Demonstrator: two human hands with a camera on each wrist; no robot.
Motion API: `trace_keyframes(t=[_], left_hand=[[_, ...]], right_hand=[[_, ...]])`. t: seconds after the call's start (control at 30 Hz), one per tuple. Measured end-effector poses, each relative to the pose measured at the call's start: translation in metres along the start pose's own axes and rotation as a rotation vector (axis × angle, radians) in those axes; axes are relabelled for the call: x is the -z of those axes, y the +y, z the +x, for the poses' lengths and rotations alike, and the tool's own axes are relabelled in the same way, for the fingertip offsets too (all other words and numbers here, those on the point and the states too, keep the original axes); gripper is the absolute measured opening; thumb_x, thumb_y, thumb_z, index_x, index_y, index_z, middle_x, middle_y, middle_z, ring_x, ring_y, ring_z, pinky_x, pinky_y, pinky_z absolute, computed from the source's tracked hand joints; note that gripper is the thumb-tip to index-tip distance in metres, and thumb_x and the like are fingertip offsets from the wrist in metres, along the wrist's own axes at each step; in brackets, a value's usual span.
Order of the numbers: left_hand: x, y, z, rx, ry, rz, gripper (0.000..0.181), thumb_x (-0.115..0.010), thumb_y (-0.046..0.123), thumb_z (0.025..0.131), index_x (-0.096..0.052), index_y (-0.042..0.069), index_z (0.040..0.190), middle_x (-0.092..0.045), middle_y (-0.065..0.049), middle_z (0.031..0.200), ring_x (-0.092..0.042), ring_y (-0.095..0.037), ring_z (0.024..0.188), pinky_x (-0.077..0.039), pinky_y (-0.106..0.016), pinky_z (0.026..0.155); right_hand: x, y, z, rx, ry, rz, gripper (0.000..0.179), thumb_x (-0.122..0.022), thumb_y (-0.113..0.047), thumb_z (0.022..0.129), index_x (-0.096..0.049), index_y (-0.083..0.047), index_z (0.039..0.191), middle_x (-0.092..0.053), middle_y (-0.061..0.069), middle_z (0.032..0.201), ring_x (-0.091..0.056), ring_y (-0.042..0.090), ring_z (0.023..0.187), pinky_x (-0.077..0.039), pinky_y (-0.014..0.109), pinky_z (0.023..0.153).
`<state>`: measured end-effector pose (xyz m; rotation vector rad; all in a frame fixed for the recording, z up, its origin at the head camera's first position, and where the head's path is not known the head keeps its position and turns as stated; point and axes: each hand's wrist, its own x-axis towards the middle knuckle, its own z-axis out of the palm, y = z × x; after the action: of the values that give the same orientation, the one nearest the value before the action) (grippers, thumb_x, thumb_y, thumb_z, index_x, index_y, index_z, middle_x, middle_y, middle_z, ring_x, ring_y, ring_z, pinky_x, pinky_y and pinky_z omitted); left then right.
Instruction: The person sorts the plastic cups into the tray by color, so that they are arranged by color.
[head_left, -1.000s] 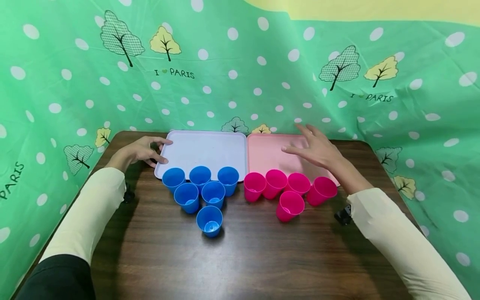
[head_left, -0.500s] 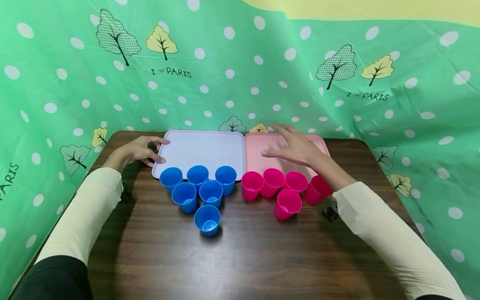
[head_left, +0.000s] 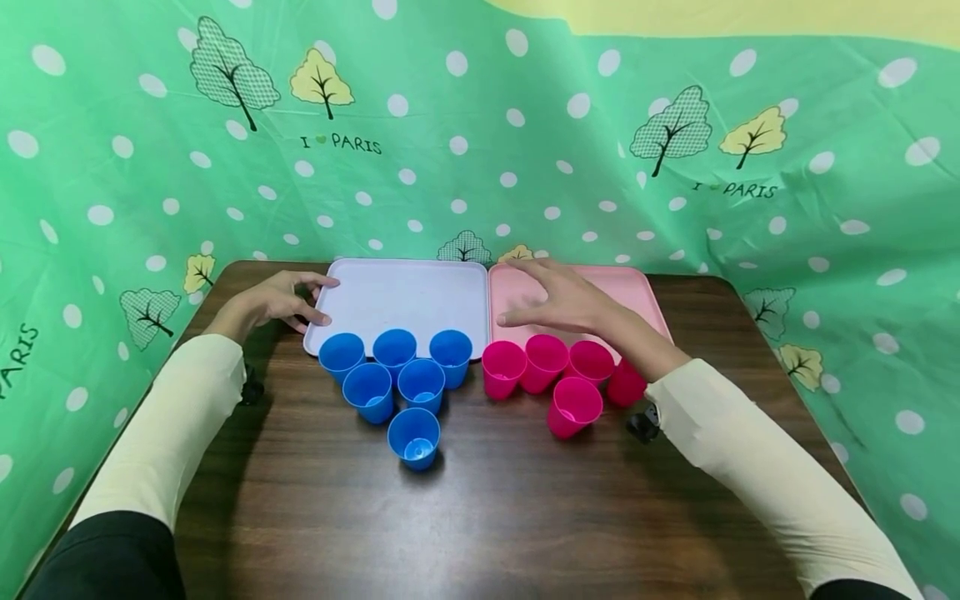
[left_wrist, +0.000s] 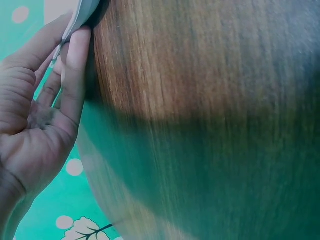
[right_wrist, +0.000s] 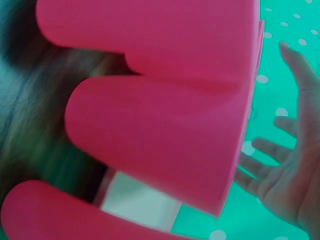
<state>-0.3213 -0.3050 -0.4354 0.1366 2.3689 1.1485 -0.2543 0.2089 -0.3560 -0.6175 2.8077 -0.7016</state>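
Observation:
At the far left of the table, my left hand (head_left: 276, 302) pinches the left edge of a white tray (head_left: 408, 292); the left wrist view shows thumb and fingers on either side of its rim (left_wrist: 82, 17). Over a pink tray (head_left: 628, 287) my right hand (head_left: 566, 300) hovers with spread fingers, holding nothing. Just in front of the trays stand several blue cups (head_left: 414, 437), upright in a triangle, and several bright pink cups (head_left: 575, 408) to their right. My right forearm partly hides the rightmost pink cup (head_left: 625, 385). Pink cups fill much of the right wrist view.
The two trays lie side by side at the back of the dark wooden table (head_left: 495, 533). Behind them hangs a green cloth (head_left: 480, 167) with white dots and printed trees. Bare tabletop stretches in front of the cups.
My right hand has moved left across the pink tray, from its right part toward the seam with the white tray. The left hand keeps its hold, and the cups stay put.

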Motion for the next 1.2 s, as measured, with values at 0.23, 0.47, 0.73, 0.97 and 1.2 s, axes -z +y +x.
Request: trace_keyframes(t=[0.23,0.47,0.73,0.97,1.2], left_hand=[[0.000,0.000,-0.004,-0.010,-0.002,0.022,0.088,-0.090,0.006,0.095,-0.046,0.006,0.171,-0.044,-0.020,0.134,-0.068,-0.028,0.096,-0.072,-0.038,0.077],[-0.001,0.003,-0.003,-0.001,-0.001,0.026,0.090,-0.091,0.008,0.095,-0.045,0.007,0.172,-0.044,-0.020,0.137,-0.070,-0.025,0.095,-0.072,-0.038,0.078],[0.000,0.004,-0.001,0.009,0.001,0.022,0.090,-0.091,0.008,0.095,-0.045,0.007,0.172,-0.045,-0.019,0.136,-0.069,-0.026,0.098,-0.072,-0.039,0.078],[0.000,0.004,-0.002,0.010,-0.001,0.025,0.091,-0.091,0.007,0.095,-0.044,0.007,0.173,-0.044,-0.018,0.134,-0.068,-0.025,0.095,-0.072,-0.038,0.077],[-0.001,0.006,-0.003,0.014,-0.013,0.007,0.090,-0.091,0.007,0.096,-0.045,0.008,0.173,-0.043,-0.018,0.136,-0.068,-0.025,0.099,-0.072,-0.038,0.079]], right_hand=[[-0.006,-0.020,0.003,0.061,-0.064,0.058,0.109,-0.085,-0.074,0.086,-0.041,-0.030,0.176,-0.043,0.004,0.180,-0.045,0.037,0.164,-0.050,0.072,0.124],[-0.015,-0.036,0.008,0.163,-0.168,0.158,0.101,-0.091,-0.056,0.089,-0.048,-0.020,0.172,-0.052,0.007,0.174,-0.058,0.040,0.153,-0.052,0.065,0.124],[-0.023,-0.054,0.007,0.221,-0.289,0.168,0.100,-0.095,-0.047,0.086,-0.050,-0.018,0.171,-0.060,0.014,0.167,-0.064,0.037,0.148,-0.057,0.059,0.121],[-0.029,-0.063,0.007,0.252,-0.346,0.161,0.094,-0.095,-0.043,0.089,-0.053,-0.015,0.168,-0.059,0.013,0.168,-0.064,0.032,0.147,-0.057,0.054,0.123],[-0.034,-0.068,0.008,0.237,-0.376,0.143,0.084,-0.095,-0.038,0.090,-0.060,-0.013,0.163,-0.066,0.008,0.161,-0.068,0.032,0.143,-0.061,0.050,0.118]])
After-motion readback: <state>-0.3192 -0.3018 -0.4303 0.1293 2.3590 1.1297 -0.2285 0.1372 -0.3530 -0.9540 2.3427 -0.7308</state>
